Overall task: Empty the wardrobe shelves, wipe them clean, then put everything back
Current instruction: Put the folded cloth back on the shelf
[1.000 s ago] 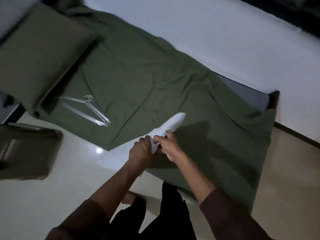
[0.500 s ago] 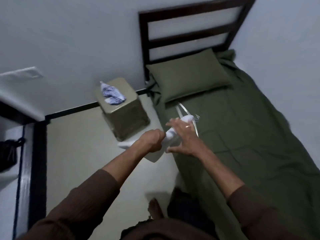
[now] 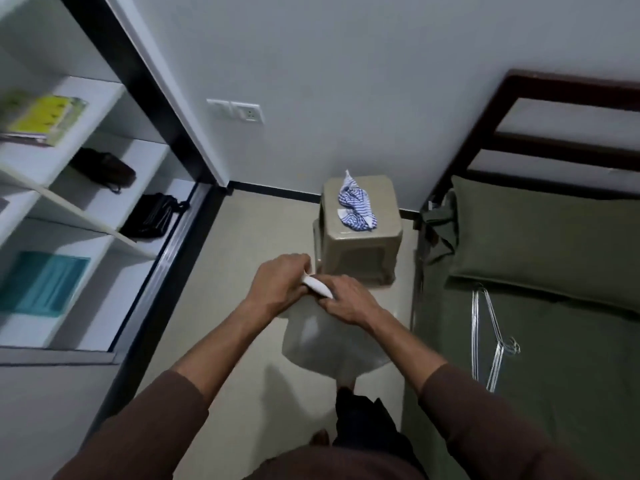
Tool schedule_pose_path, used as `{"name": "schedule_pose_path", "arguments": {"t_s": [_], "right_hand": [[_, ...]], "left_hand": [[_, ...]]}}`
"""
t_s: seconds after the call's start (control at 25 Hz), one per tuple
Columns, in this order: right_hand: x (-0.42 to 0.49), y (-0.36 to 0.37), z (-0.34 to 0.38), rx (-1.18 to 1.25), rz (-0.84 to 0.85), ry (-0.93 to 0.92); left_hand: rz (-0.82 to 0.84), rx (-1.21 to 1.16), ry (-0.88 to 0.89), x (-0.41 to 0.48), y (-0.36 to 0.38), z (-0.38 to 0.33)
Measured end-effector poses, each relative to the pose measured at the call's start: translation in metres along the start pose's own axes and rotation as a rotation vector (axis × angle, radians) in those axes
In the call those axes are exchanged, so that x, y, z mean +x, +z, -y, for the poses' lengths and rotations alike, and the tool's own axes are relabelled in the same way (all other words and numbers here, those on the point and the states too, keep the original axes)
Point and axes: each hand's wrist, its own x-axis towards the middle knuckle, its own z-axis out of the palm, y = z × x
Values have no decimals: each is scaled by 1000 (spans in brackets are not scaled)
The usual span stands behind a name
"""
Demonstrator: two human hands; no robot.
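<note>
While the person stands on the floor between wardrobe and bed, both hands meet in front of the body over a white cloth (image 3: 317,287). The left hand (image 3: 277,285) grips the cloth's upper end with curled fingers; the right hand (image 3: 346,301) pinches the same folded edge just beside it. The rest of the cloth hangs below the hands, though motion blur makes its outline uncertain.

The wardrobe (image 3: 104,209) stands open at the left. A yellow book (image 3: 45,119) lies near the front edge of the upper shelf. A dark pouch (image 3: 104,169) rests on the shelf below, and a black bag (image 3: 150,216) sits at the right end of the next shelf. A teal folded item (image 3: 41,284) lies on the lowest shelf.

A beige stool (image 3: 360,251) stands near the wall, carrying a blue-striped rag (image 3: 356,206) on its top. On the bed (image 3: 554,393), wire hangers (image 3: 491,337) lie near the left edge, below the green pillow (image 3: 543,240)
</note>
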Motion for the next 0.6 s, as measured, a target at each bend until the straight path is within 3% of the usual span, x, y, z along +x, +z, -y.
{"name": "schedule_pose_path", "arguments": {"t_s": [0.16,0.28,0.36,0.44,0.6], "right_hand": [[65,-9,16,-65,-9,-133],[96,-13,44,-80,52,-231],[114,-13,72,-61,130,-308],[135,-13,107,3,250,-370],[177,-5,185,367,543,-447]], "left_hand": [[-170,-374,-573,2,1,78],[-65,-632,-880,-28,11,132],[85,-807,-950,-55,19,154],[86,-1000,-991,-75,25,171],[-242,-1429,-939,-114,20,217]]}}
